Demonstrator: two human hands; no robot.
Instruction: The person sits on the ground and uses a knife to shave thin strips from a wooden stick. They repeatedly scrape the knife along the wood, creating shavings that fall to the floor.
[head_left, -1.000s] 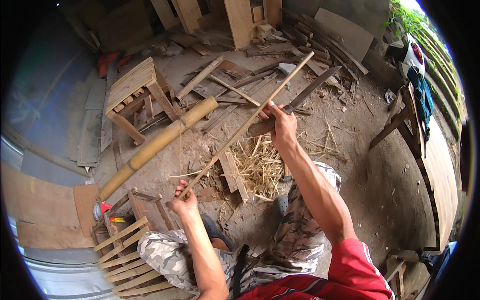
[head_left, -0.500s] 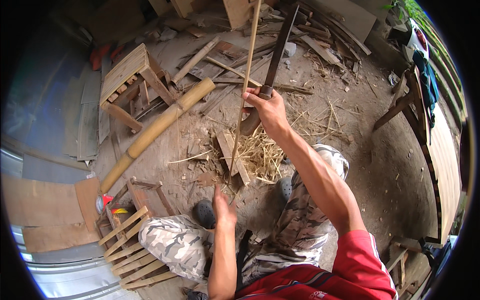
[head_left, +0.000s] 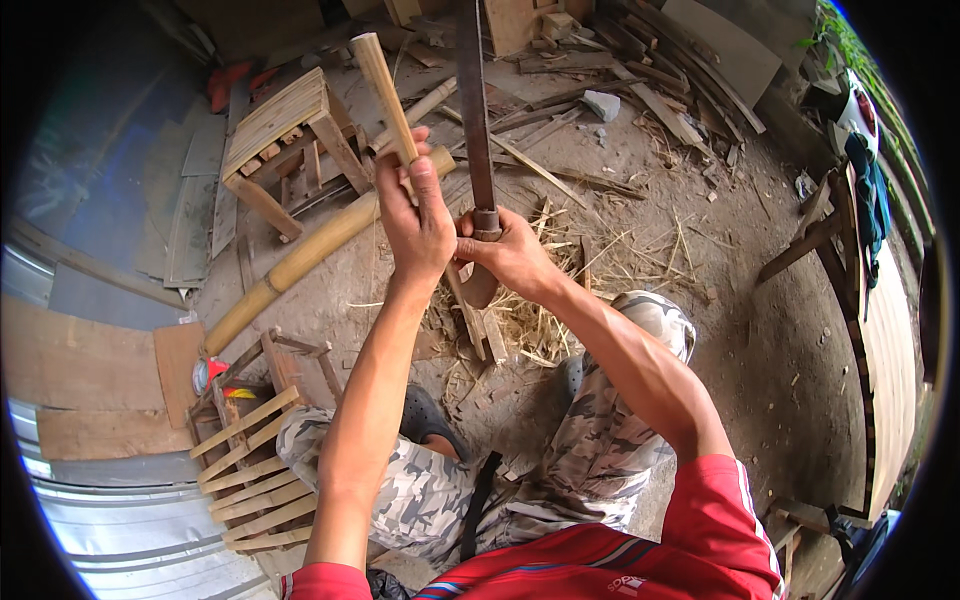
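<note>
My left hand [head_left: 415,215] is raised in front of me, gripping a bamboo strip [head_left: 384,92] between thumb and fingers. The strip leans up and away to the left; its lower end is hidden by the hand. Close beside it, my right hand [head_left: 512,255] is wrapped around the handle of a machete [head_left: 477,120]. The long dark blade points away from me, almost straight. Below both hands, a flat wooden board [head_left: 494,338] lies among a heap of pale shavings [head_left: 545,325].
A thick bamboo pole [head_left: 300,265] lies slantwise at left, by a low slatted wooden stool [head_left: 280,120]. Several cut bamboo strips [head_left: 262,485] rest near my left knee. Scrap timber [head_left: 660,85] is heaped at the back. A pale-topped table [head_left: 890,370] stands at right.
My left hand has risen from near my knees and now holds a bamboo strip upright; before, a long strip was in my right hand. The machete has swung left to point straight ahead.
</note>
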